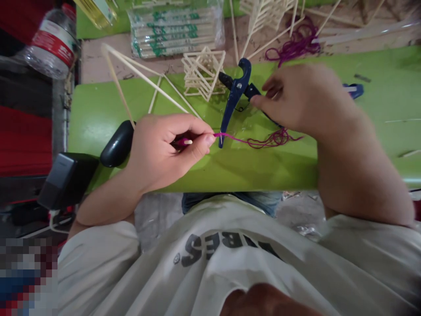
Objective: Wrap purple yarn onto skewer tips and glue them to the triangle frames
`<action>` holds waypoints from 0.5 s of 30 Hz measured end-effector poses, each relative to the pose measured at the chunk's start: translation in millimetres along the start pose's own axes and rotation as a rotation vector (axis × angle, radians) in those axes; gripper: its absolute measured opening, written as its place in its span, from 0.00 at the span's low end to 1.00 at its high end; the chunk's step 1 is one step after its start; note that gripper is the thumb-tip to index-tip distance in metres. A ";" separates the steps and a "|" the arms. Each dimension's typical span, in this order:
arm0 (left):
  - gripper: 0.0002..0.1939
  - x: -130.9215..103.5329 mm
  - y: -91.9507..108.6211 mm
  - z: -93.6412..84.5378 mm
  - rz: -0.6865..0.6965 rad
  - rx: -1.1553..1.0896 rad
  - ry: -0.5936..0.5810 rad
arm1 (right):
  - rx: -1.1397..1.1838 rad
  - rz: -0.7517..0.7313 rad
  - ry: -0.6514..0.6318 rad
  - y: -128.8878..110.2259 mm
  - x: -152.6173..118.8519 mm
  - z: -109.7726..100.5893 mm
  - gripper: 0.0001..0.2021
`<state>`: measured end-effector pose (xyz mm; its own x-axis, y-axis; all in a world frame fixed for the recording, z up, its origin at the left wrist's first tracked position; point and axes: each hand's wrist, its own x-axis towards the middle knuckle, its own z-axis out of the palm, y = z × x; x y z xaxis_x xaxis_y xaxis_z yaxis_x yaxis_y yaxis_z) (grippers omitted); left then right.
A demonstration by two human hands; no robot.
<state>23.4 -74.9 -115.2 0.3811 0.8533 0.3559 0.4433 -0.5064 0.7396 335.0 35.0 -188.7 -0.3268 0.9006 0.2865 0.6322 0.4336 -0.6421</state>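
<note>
Left hand (pixel 164 147): our fingers pinch the stick (pixel 186 141) and yarn (pixel 263 141).
Right hand (pixel 302 103): closed on the cutter (pixel 234 98).
Yarn: soft, floppy – we hold it near the end.

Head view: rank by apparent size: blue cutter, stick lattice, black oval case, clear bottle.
1. Clear bottle, cut off by the frame
2. Blue cutter, partly under the right hand
3. Stick lattice and black oval case: look alike, unranked.
</note>
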 end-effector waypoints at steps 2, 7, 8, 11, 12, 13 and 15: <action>0.08 0.1 -2.1 -0.8 0.011 -0.004 0.008 | -0.180 0.010 -0.033 10.4 4.6 9.9 0.29; 0.07 -0.3 -6.2 -2.7 -0.013 -0.028 0.022 | -0.075 0.157 -0.162 0.3 8.3 18.0 0.23; 0.07 -0.2 -7.1 -2.4 -0.021 -0.027 0.035 | 0.006 0.159 -0.151 -2.6 9.6 16.3 0.20; 0.08 0.8 -10.9 -0.4 0.000 -0.045 0.103 | 0.322 0.138 -0.049 -10.4 13.4 10.0 0.14; 0.08 1.3 -12.4 0.2 0.001 -0.050 0.119 | 0.449 0.124 -0.005 -14.2 13.7 7.9 0.19; 0.08 1.7 -13.9 0.5 0.004 -0.058 0.134 | 0.586 0.106 0.043 -19.2 13.1 5.6 0.23; 0.08 2.3 -16.5 0.4 0.006 -0.067 0.154 | 0.866 0.059 0.060 -33.2 8.8 -1.2 0.25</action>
<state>17.3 -64.7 -126.8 0.2524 0.8617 0.4403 0.3839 -0.5068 0.7719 311.9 28.6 -164.0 -0.2573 0.9315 0.2573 -0.1183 0.2339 -0.9650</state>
